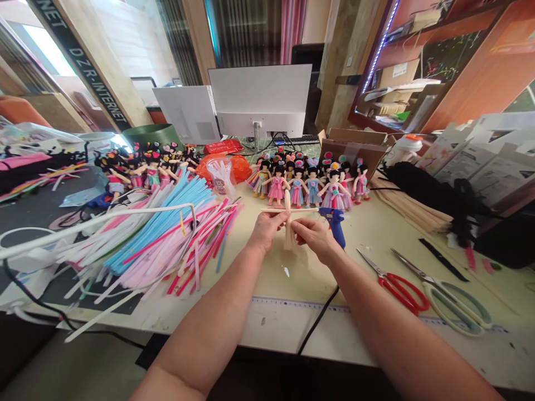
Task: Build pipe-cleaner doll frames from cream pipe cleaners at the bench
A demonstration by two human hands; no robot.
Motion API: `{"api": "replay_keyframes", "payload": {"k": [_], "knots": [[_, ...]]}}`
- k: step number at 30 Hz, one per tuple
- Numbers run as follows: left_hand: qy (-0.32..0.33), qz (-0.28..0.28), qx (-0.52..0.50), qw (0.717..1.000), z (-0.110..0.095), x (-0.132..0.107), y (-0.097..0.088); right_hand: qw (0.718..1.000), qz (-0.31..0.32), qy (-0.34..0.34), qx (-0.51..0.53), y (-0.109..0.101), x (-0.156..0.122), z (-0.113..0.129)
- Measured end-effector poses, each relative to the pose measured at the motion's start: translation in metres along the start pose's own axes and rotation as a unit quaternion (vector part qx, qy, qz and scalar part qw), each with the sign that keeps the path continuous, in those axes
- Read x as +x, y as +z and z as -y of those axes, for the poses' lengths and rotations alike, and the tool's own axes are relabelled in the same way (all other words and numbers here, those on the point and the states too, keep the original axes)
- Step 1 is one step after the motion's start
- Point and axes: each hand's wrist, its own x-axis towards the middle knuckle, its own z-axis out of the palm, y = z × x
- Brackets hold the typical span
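Note:
Both hands meet over the middle of the table, pinching a cream pipe-cleaner figure [288, 223], a bundle of stems with a crossbar sticking out sideways. My left hand [265, 228] grips its left side with closed fingers. My right hand [314, 236] pinches it from the right. Just behind my right hand a blue glue gun [335, 221] stands on the table, its black cord running toward me.
A heap of blue, pink and white pipe cleaners [167, 234] lies to the left. Rows of small dolls [307, 184] stand behind. Red-handled scissors [395, 281] and pale green scissors [449, 295] lie to the right, near black yarn [434, 195] and a monitor [261, 100].

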Motion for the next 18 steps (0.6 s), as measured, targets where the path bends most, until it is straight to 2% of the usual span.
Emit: {"api": "replay_keyframes", "payload": {"k": [5, 10, 14, 18], "knots": [[0.016, -0.003, 0.006, 1.000, 0.0021, 0.0009, 0.0009, 0.997, -0.036, -0.052, -0.039, 0.0012, 0.0018, -0.0047], [0.000, 0.014, 0.015, 1.000, 0.0048, 0.0007, 0.0003, 0.994, -0.039, -0.046, -0.089, 0.0049, 0.0010, -0.0025], [-0.022, 0.052, -0.007, 0.998, 0.0041, 0.0005, -0.0010, 0.997, -0.042, -0.045, -0.057, 0.0055, -0.0003, -0.0001], [-0.036, 0.076, -0.010, 0.996, 0.0030, 0.0009, -0.0021, 0.999, -0.027, -0.011, -0.020, 0.0033, -0.0013, 0.0020]]}}
